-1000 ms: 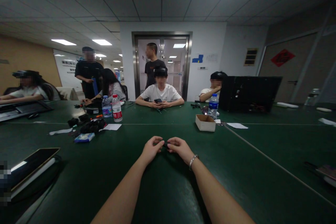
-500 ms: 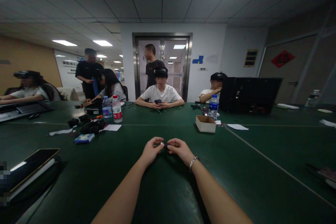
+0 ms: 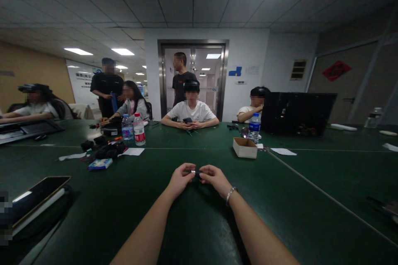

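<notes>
Both my forearms stretch out over the dark green table (image 3: 199,223). My left hand (image 3: 180,179) and my right hand (image 3: 214,179) meet fingertip to fingertip just above the tabletop. Between them they pinch a small dark object (image 3: 196,172) with a light metallic end. The fingers of both hands are curled and pressed together on it. A bracelet sits on my right wrist (image 3: 231,193). What the small object is I cannot make out.
An open cardboard box (image 3: 245,147) lies ahead to the right, two water bottles (image 3: 133,129) and black gear (image 3: 107,150) ahead left, a phone (image 3: 37,193) near left. A black laptop (image 3: 297,112) stands at the right. Several people sit or stand across the table.
My hands keep pinching the small object in nearly the same spot; the fingers shift slightly and a light tip shows. The view has drifted a little; a seated person at the left turned.
</notes>
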Motion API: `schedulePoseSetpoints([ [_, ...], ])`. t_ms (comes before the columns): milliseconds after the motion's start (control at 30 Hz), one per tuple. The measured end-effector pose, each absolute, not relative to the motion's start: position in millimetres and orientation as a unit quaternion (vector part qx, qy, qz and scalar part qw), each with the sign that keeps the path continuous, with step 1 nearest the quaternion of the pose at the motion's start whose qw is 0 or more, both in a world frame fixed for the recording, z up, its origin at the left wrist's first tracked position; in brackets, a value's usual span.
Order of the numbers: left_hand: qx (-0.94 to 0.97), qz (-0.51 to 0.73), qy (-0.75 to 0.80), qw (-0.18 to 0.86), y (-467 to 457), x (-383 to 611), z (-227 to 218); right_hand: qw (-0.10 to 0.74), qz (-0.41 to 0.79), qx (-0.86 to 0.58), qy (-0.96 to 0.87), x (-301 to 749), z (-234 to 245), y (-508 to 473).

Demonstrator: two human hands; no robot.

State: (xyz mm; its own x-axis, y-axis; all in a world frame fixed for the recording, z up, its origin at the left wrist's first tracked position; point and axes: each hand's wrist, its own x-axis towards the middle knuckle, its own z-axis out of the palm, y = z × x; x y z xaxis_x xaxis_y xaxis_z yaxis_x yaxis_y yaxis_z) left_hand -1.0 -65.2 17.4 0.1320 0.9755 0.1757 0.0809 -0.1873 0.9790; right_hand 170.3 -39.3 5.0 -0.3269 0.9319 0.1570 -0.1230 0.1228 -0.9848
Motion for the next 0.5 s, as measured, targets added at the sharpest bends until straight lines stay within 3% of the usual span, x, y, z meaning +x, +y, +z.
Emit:
schedulePoseSetpoints([
  [500,0.592,0.468,0.47,0.457,-63.0,0.2,16.0,0.467,0.558,-0.337,-0.597,170.5,2.5,-37.4],
])
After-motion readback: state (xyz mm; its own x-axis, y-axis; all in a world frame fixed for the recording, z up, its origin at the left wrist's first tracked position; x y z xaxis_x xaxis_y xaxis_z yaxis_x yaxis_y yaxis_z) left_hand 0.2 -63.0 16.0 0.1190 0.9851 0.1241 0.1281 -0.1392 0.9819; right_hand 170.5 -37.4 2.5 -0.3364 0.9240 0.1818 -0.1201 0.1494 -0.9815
